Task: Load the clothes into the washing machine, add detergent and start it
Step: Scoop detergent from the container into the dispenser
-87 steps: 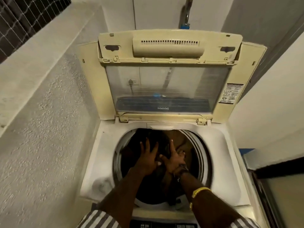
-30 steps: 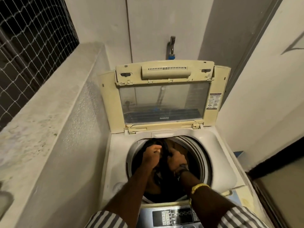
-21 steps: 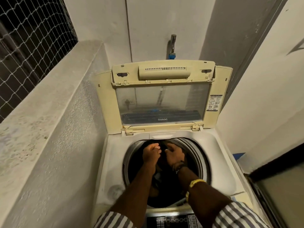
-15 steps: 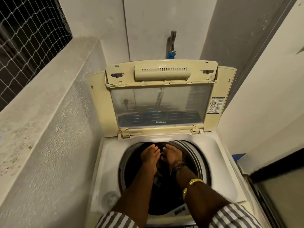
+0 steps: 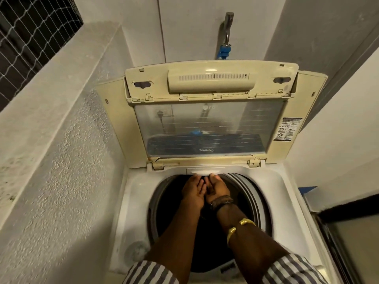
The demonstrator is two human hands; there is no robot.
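both of the person's forearms run straight forward over the mouth of the washing machine (image 5: pixel 133 201), side by side and nearly parallel, with striped sleeves (image 5: pixel 149 271) pushed up near the elbows. the left hand (image 5: pixel 193 193) lies back up, its fingers stretched out almost straight, and its fingertips (image 5: pixel 194 175) touch the far edge of the opening, just under the small white lip (image 5: pixel 203 171) below the hinge. the right hand (image 5: pixel 218 188) sits just beside it, turned so the palm faces the left hand, with fingers extended forward and only loosely bent; their tips reach the same lip. neither hand grasps anything that can be seen: both are loose and unclenched, the two almost touching along their inner edges.

a dark band (image 5: pixel 222 201) circles the right wrist, and a gold bracelet (image 5: pixel 242 225) sits further up that forearm.

the clothes (image 5: pixel 242 208) are down inside the drum, below the grey ring (image 5: pixel 256 193) and beneath both wrists. they show only as a dark mass, and no single garment can be made out in the shadow.

the lid (image 5: pixel 211 128) stands upright at the back, its clear panel facing the camera, with a warning label (image 5: pixel 288 129) on its right frame. behind it a tap (image 5: pixel 227 27) with a blue fitting (image 5: pixel 224 51) hangs on the wall. a rough plastered ledge (image 5: pixel 51 83) runs along the left, under a meshed window (image 5: pixel 30 27).
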